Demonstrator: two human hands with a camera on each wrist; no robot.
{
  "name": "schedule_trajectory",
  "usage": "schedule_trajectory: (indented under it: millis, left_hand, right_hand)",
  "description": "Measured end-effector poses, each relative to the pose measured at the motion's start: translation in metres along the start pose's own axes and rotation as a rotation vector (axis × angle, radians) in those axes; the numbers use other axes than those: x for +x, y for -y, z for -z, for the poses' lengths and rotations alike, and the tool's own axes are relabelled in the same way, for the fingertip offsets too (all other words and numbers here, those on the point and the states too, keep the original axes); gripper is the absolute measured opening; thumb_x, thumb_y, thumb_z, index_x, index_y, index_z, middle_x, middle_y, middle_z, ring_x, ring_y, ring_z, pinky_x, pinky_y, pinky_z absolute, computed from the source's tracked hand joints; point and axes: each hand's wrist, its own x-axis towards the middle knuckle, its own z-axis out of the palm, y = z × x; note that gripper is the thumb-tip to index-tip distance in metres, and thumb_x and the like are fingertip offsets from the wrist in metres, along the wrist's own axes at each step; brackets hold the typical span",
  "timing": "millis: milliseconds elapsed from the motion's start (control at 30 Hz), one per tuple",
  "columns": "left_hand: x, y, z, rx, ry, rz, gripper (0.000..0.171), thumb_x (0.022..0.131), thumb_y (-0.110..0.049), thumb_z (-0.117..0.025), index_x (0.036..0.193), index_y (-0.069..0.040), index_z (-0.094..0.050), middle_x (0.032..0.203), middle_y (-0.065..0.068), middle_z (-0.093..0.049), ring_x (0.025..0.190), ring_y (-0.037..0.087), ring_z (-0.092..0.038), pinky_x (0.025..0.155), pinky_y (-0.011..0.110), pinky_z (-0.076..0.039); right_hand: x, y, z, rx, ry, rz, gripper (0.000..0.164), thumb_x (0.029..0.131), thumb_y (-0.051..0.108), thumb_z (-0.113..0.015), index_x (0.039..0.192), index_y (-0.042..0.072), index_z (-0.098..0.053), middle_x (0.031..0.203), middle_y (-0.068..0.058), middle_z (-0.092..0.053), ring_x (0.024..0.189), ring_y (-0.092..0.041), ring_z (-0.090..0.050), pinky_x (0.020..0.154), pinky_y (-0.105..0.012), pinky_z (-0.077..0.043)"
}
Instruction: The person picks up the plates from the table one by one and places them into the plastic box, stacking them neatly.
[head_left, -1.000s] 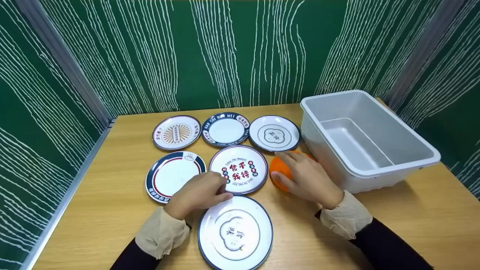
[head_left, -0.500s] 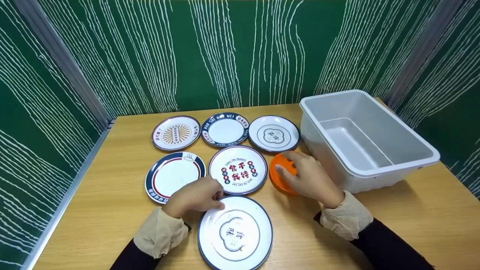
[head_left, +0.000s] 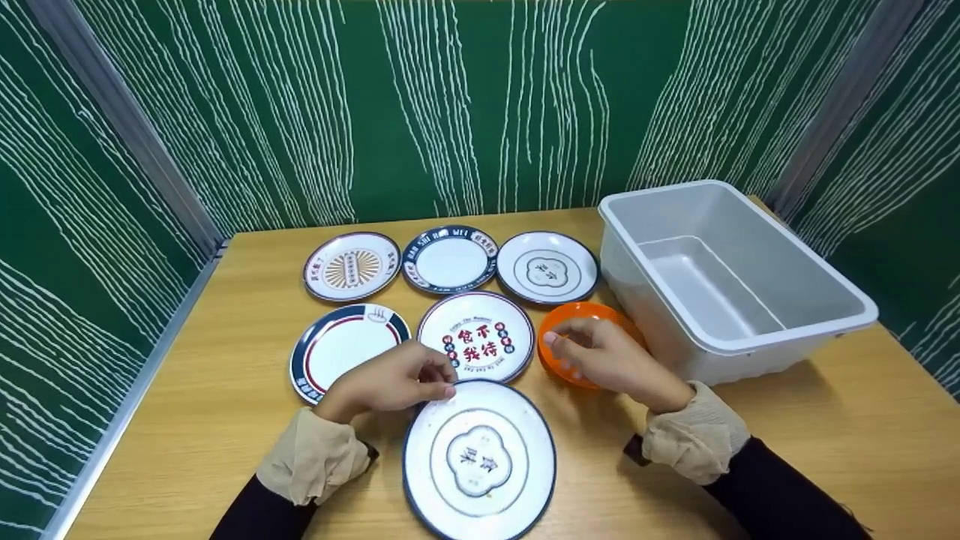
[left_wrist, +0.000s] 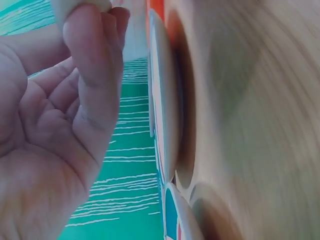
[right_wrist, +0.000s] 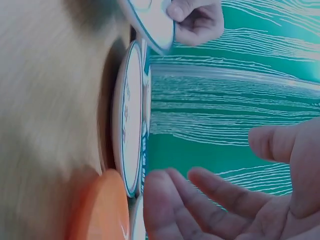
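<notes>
The step in hand looks like picking up plates from the wooden table. The left hand pinches the far rim of the large flower-print plate at the table's near edge; the right wrist view shows that rim tipped up off the wood, thumb and fingers curled on it. The right hand hovers over the orange dish, which sits just beside the white plastic bin at the right edge. Its fingers are loosely bent and spread, gripping nothing; whether they touch the dish I cannot tell. Judging from this, the next move needs a secure grip under the raised rim before lifting, and the right fingers closing on the orange dish's edge.
</notes>
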Motion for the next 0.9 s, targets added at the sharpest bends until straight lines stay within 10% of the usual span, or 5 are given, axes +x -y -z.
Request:
schedule_trajectory:
  millis: [500, 900]
  left_hand:
    - [-0.0049, -0.0016, 0.0034, -0.267, -0.123, 0.092, 0.022, 0.103, -0.009, -0.062, 0.125, -0.007, -0.062, 0.098, 0.011, -0.067, 0.072, 0.020, -0.063, 0.058, 0.040, -0.060]
    - [-0.0014, -0.0024, 0.0069, -0.513, -0.414, 0.011, 0.031, 0.102, -0.005, -0.061, 0.132, 0.001, -0.053, 0.100, 0.015, -0.064, 0.070, 0.022, -0.066, 0.060, 0.039, -0.063]
  right_hand:
    - [0.0017, -0.0003, -0.0004, 0.425, 0.159, -0.161, 0.044, 0.103, 0.035, -0.062, 0.128, -0.001, -0.061, 0.113, -0.011, -0.064, 0.096, -0.024, -0.062, 0.082, -0.030, -0.056]
    - [0.0010, 0.0042, 0.0038, 0.683, 0.137, -0.211, 0.046, 0.104, 0.032, -0.061, 0.134, -0.001, -0.050, 0.108, -0.006, -0.060, 0.086, -0.018, -0.058, 0.073, -0.024, -0.053]
